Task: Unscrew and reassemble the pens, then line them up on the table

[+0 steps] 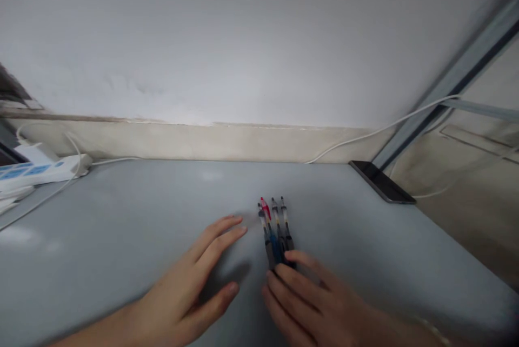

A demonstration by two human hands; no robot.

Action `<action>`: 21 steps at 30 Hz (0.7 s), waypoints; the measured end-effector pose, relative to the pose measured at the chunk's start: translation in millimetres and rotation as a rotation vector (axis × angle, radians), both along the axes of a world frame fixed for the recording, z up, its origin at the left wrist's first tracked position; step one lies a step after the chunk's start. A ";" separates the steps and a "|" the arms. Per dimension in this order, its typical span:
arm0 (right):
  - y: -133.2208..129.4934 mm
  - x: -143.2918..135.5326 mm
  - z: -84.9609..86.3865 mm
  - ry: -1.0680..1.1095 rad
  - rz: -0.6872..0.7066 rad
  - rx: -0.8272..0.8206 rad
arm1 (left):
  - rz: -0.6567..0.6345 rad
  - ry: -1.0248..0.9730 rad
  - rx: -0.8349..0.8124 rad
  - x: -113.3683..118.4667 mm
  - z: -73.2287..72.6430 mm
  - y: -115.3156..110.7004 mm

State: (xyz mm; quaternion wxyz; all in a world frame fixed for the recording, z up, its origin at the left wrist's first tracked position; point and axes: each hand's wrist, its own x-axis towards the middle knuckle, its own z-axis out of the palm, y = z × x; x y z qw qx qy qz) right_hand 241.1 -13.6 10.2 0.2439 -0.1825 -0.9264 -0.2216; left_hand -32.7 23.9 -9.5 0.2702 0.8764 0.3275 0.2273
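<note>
We log four pens [275, 247] at counter [141, 217], right grip [320, 301] closed round near ends; left grip [182, 287] open beside. Step seems gathering; next move calls for steady hold.

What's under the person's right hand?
Four pens run in beneath the right hand; their far ends show beyond it. Their near ends, and anything else beneath the palm, are covered and cannot be seen.
</note>
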 end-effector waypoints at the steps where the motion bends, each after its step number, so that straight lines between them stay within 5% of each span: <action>1: -2.9 6.0 9.0 -0.007 -0.015 -0.078 | -0.001 -0.011 -0.006 0.3 0.2 -0.1; 3: -8.6 20.5 21.6 -0.026 -0.015 -0.291 | -0.003 -0.030 -0.022 1.4 1.0 0.1; 5: -12.1 35.3 23.4 0.201 -0.075 -0.337 | 0.000 -0.045 -0.040 2.8 1.7 0.5; 7: -12.3 46.4 16.3 0.593 -0.269 -0.329 | 0.011 -0.056 -0.055 4.5 2.1 0.6; 11: -7.0 50.4 -0.2 0.946 -0.167 -0.621 | 0.040 -0.091 -0.094 8.8 1.8 -0.9; 14: -4.5 43.8 -5.6 1.219 -0.258 -0.816 | 0.032 -0.119 -0.137 12.6 0.2 -3.1; 21: -3.7 43.2 -19.4 1.286 -0.386 -1.375 | -0.005 -0.207 -0.259 19.5 -1.9 -12.0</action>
